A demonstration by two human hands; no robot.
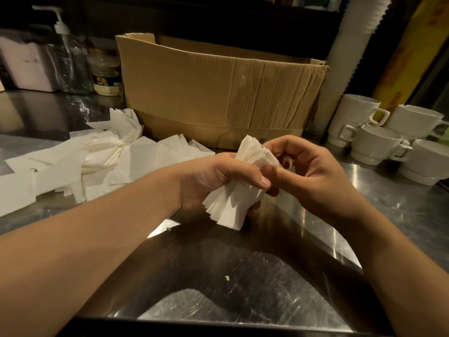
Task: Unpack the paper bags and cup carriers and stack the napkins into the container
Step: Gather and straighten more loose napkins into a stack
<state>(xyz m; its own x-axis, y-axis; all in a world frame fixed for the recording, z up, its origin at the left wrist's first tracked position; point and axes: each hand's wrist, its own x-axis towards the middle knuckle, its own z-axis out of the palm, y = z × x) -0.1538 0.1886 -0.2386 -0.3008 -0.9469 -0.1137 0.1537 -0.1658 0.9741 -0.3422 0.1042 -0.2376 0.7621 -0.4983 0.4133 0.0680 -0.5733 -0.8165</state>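
Note:
A thick stack of white napkins (237,198) is held just above the steel counter, its edges fanned out at top and bottom. My left hand (213,176) grips the stack round its middle, thumb across the front. My right hand (313,171) is curled at the stack's upper right, its fingertips pinching the top edges. A loose heap of more white napkins (97,161) lies spread on the counter to the left. Behind my hands stands an open cardboard box (218,93); its inside is hidden.
Several white cups (379,144) are stacked at the right on the steel counter (243,288). A pump bottle (65,57), a jar (107,74) and a white dispenser (26,62) stand at the back left. A tall sleeve of white cups (345,59) rises behind the box.

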